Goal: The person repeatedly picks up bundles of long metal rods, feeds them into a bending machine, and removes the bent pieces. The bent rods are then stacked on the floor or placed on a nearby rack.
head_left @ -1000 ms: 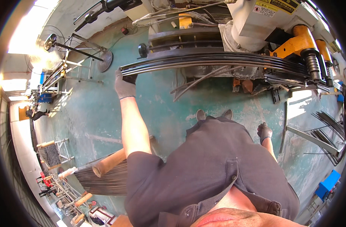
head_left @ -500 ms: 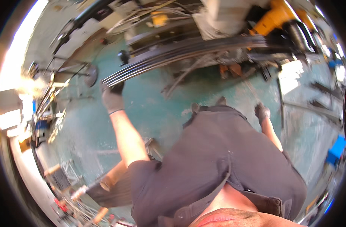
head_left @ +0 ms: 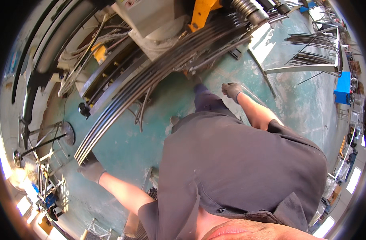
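- Bars (head_left: 109,112): several long, thin dark ones side by side, running from the lower left up past the front of the machine (head_left: 151,20) to the yellow arm (head_left: 202,14) and its spring (head_left: 251,12). Far ends hard to make out among the machine parts.
- Left hand (head_left: 91,170), grey glove: grasping the bars at their near ends; its fingertips partly hidden by bars and glove.
- Right hand (head_left: 232,91), also gloved: fingers curled into a loose fist over the floor (head_left: 123,148), well apart from the bars. Nothing seen in it; cannot tell whether something small is inside.
- Change, last second: view swung round. Bars lay nearly level across the top; now they slant steeply. Rack (head_left: 303,69) with more bars came from the right edge to the upper right.
- Change, feet: both shoes pointed at the machine side by side; now one leg (head_left: 209,98) reaches ahead of the other shoe (head_left: 174,120). Judged a turn to the right with a step.
- Unchanged: left-hand hold on the bars.
- Meaning, as judged: body shifting while one hand alone bears the near ends; the bundle stays together beside the machine.
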Demonstrator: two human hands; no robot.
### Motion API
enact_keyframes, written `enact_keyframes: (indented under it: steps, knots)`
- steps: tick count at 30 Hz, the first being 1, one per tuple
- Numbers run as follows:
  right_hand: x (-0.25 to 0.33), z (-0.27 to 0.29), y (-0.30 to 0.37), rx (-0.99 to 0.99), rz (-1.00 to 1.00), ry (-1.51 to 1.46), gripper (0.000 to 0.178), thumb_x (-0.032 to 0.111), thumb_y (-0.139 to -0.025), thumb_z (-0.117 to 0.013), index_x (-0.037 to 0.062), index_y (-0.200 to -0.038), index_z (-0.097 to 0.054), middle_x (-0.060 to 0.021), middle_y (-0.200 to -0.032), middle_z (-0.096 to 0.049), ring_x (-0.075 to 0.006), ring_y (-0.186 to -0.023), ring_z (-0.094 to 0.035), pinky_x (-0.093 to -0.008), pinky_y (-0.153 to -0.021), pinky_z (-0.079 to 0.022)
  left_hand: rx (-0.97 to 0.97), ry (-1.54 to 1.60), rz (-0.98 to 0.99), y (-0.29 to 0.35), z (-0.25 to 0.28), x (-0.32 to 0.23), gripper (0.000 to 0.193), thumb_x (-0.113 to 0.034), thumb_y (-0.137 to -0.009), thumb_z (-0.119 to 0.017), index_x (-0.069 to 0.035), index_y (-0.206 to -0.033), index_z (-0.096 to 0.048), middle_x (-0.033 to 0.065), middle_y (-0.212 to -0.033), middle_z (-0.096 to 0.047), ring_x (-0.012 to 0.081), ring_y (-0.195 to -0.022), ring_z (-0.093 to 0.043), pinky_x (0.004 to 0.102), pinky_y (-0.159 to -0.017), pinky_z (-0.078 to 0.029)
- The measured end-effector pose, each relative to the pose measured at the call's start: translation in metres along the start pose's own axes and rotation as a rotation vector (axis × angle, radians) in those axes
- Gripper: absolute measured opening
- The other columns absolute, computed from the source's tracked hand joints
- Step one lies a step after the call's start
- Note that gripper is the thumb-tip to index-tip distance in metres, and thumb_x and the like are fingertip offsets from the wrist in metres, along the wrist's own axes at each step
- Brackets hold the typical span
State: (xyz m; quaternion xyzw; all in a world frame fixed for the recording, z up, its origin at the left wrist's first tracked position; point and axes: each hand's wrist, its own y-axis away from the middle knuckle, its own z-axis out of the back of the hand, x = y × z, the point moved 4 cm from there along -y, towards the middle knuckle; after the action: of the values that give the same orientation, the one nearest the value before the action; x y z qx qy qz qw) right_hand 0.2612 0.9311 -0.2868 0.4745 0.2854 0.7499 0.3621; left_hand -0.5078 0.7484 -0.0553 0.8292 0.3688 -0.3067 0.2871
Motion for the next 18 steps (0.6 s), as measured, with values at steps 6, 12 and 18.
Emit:
enact_keyframes:
  steps: [6, 12, 18]
  knots:
    - [0.055, 0.048, -0.052, 0.072, -0.013, 0.197, 0.033, 0.034, -0.095, -0.068, 0.0028, -0.099, -0.076, -0.0066, -0.090, -0.077, -0.0160, -0.076, -0.070, -0.0331, -0.064, -0.053, -0.354, 0.098, 0.340, 0.047, 0.033, 0.167, 0.063, -0.050, -0.112, -0.040, -0.003, -0.153, -0.049, 0.0202, -0.159, -0.050, 0.0410, -0.146, -0.047, 0.0628, -0.126, -0.030]
    - [0.039, 0.119, -0.163, 0.095, 0.130, 0.767, 0.041, 0.042, -0.098, -0.058, 0.0066, -0.098, -0.080, -0.0102, -0.091, -0.080, -0.0250, -0.089, -0.076, -0.0395, -0.086, -0.057, 0.953, -1.771, 0.107, 0.137, -0.040, 0.375, 0.038, -0.035, -0.105, -0.049, -0.007, -0.131, -0.057, 0.0156, -0.136, -0.059, 0.0363, -0.132, -0.052, 0.0534, -0.116, -0.037]
    - [0.059, 0.130, -0.181, 0.073, 0.414, 0.784, 0.034, 0.037, -0.095, -0.062, 0.0080, -0.095, -0.080, -0.0093, -0.089, -0.079, -0.0264, -0.088, -0.076, -0.0416, -0.084, -0.057, 0.584, -0.939, 0.473, 0.138, -0.057, 0.398, 0.034, -0.027, -0.103, -0.054, -0.007, -0.131, -0.055, 0.0209, -0.132, -0.062, 0.0411, -0.123, -0.057, 0.0526, -0.111, -0.042]
